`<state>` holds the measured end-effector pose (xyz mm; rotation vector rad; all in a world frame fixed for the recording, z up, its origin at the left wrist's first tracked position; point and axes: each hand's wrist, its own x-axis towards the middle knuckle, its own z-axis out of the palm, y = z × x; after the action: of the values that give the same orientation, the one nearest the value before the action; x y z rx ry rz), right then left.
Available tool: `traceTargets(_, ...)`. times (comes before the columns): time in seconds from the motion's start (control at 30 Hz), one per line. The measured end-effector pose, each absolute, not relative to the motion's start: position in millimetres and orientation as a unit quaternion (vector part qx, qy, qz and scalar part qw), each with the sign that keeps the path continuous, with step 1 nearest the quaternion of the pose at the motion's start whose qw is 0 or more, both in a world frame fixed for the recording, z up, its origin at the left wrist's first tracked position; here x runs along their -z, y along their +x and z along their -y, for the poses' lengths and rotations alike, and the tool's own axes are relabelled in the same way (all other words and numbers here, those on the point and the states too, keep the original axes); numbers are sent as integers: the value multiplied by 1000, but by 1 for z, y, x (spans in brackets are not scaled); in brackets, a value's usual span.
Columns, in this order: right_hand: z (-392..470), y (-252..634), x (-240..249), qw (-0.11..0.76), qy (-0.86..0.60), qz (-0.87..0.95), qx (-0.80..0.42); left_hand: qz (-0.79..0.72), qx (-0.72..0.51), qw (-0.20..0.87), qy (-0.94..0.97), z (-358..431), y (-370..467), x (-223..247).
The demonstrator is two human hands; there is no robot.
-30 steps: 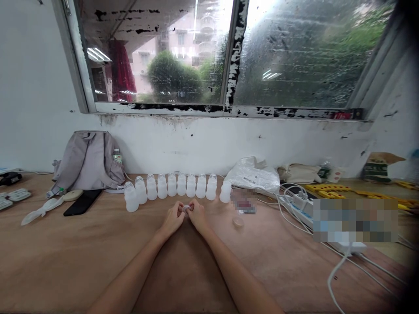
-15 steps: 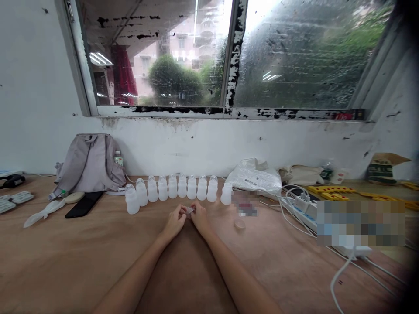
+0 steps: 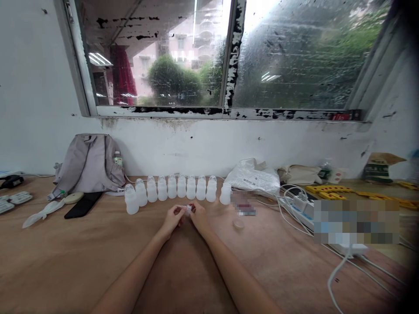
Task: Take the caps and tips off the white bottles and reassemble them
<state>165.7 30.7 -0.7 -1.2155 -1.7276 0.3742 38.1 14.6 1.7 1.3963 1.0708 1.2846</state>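
My left hand (image 3: 171,219) and my right hand (image 3: 198,217) meet above the table, fingers pinched around a small translucent whitish piece (image 3: 188,210). Its exact kind is too small to make out, and the fingertips cover part of it. Just beyond my hands, several frosted white baby bottles stand upright in a curved row, among them one bottle (image 3: 132,202) at the left end and another bottle (image 3: 225,195) set slightly apart at the right end. A round translucent cap-like piece (image 3: 238,224) lies on the table to the right of my right hand.
On the left are a grey backpack (image 3: 88,163), a black phone (image 3: 83,205) and a tied plastic strip (image 3: 44,214). A plastic bag (image 3: 253,176) lies behind the row on the right. White cables (image 3: 332,279) and a power strip (image 3: 306,216) occupy the right side.
My left hand has shifted slightly left and its fingers have changed position on the small piece. More of the piece now shows between my hands. The bottles stay in place.
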Motion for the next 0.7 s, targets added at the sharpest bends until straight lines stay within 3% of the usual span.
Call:
traceTargets(0.17, -34, 167, -1, 533, -501, 668, -133, -462, -566, 483, 483, -15, 36, -3)
traceTargets(0.37, -48, 195, -4, 645, -589, 482, -74, -478, -584, 499, 425, -19, 34, -2)
traceTargets(0.7, -70, 240, 7, 635, -660, 401, -35, -498, -603, 498, 376, -20, 36, 1)
